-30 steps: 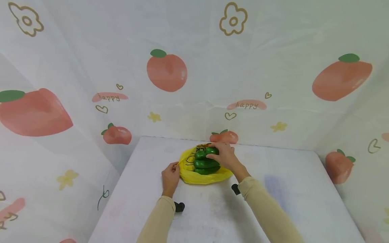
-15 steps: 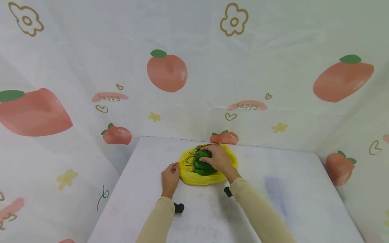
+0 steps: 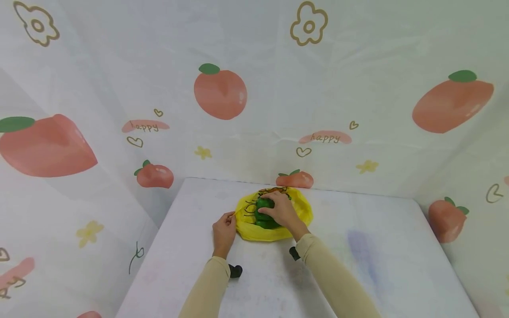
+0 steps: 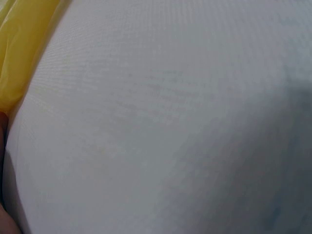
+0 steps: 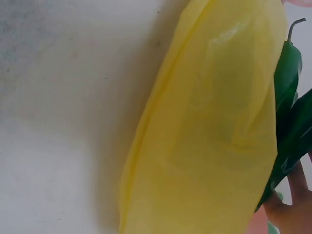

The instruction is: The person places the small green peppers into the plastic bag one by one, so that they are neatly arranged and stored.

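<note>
A yellow plastic bag (image 3: pixel 254 233) lies spread with its mouth up on the white table in the head view. Several shiny green peppers (image 3: pixel 267 222) with thin dark stems lie side by side in it, stems toward the left. My left hand (image 3: pixel 224 232) pinches the bag's left edge. Over the peppers, my right hand (image 3: pixel 283 211) grips the top green pepper, thumb on the near side and fingers on the far side. Its palm hides their right ends. In the right wrist view, green peppers (image 5: pixel 292 134) show past the bag wall beside the fingers (image 5: pixel 298 183).
The white table (image 3: pixel 175 274) extends around the bag. Behind it rises a white backdrop (image 3: pixel 254 150) printed with fruit. A black wrist camera (image 3: pixel 235 270) sits by the left wrist, another black piece (image 3: pixel 294 253) by the right.
My right hand has moved left with the pepper it grips, across the other peppers. More of the bag's right side now shows. The left hand keeps its pinch on the edge.
</note>
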Demonstrator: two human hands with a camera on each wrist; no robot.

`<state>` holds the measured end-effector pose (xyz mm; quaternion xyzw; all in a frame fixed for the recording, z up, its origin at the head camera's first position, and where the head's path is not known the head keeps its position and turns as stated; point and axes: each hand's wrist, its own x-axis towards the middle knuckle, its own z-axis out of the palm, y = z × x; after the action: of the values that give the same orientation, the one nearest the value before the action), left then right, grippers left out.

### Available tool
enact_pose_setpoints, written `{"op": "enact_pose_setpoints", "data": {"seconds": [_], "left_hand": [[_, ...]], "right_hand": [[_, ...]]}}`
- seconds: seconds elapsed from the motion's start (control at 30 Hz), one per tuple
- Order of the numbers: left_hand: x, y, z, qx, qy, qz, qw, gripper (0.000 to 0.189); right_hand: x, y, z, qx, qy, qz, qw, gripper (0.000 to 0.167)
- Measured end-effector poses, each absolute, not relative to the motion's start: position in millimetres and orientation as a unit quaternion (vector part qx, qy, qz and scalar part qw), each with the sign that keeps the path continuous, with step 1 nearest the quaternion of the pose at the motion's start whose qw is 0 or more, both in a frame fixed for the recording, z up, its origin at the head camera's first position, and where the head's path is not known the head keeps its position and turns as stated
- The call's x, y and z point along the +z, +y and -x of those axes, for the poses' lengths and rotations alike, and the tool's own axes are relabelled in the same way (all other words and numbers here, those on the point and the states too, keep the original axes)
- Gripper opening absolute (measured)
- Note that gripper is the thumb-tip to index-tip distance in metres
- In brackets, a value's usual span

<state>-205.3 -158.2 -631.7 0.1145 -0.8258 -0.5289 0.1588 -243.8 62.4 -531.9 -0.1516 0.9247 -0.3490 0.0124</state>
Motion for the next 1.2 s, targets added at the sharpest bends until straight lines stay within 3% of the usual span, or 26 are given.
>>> {"op": "enact_pose_setpoints", "data": {"seconds": [1.2], "left_hand": [[-626, -156, 202, -0.524, -0.830, -0.117, 0.151, 0.019]], "right_hand": [[-533, 77, 240, -0.339, 0.927, 0.160, 0.018, 0.064]]}}
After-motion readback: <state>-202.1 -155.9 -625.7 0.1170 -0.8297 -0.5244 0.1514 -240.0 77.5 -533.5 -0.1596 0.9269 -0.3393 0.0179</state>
